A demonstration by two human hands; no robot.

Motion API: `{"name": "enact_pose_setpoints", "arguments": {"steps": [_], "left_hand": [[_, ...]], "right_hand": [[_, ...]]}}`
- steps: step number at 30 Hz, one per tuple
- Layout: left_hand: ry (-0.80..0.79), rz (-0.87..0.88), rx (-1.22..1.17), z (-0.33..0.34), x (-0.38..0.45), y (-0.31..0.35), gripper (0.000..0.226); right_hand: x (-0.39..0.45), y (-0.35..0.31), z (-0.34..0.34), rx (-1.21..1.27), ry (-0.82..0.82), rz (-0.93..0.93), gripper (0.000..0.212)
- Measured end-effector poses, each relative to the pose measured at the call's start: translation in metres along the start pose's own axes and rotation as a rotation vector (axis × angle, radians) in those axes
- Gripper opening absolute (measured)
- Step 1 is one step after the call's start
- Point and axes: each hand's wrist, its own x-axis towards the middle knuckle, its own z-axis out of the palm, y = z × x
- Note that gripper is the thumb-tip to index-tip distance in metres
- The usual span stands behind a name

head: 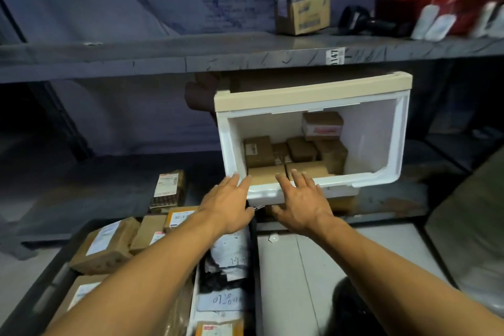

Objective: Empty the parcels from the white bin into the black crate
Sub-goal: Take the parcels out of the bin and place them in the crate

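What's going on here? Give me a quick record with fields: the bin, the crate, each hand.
white bin: on the lower shelf, opening faces the camera, brown parcels still inside
black crate: below left, already holds parcels
left hand: fingers straight, at the bin's front lip
right hand: fingers spread, at the same lip
upper shelf: cardboard box, red basket

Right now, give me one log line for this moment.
left hand: open, at white bin front edge | right hand: open, same | parcels: in bin | black crate: below left
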Motion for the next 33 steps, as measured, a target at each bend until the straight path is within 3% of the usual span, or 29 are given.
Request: {"name": "enact_pose_setpoints", "arguments": {"steps": [12, 18, 24, 28, 33], "left_hand": [[0.083, 0.029, -0.089, 0.023, 0.095, 0.035, 0.061], [0.037, 0.029, -0.106, 0.040, 0.148, 0.039, 0.051], [-0.051, 0.044, -0.147, 0.060, 0.205, 0.057, 0.045], [-0.101, 0.033, -0.178, 0.073, 0.240, 0.064, 0.060], [-0.184, 0.004, -0.218, 0.083, 0.265, 0.064, 0.087]], "right_hand": [[0.071, 0.064, 0.014, 0.025, -0.024, 0.040, 0.070], [0.121, 0.098, 0.026, 0.075, -0.017, 0.105, 0.064], [0.173, 0.130, 0.027, 0.150, -0.123, 0.182, 0.067], [0.197, 0.144, 0.032, 0.253, -0.126, 0.228, 0.036], [0.214, 0.148, 0.035, 0.368, -0.159, 0.315, 0.032]]}}
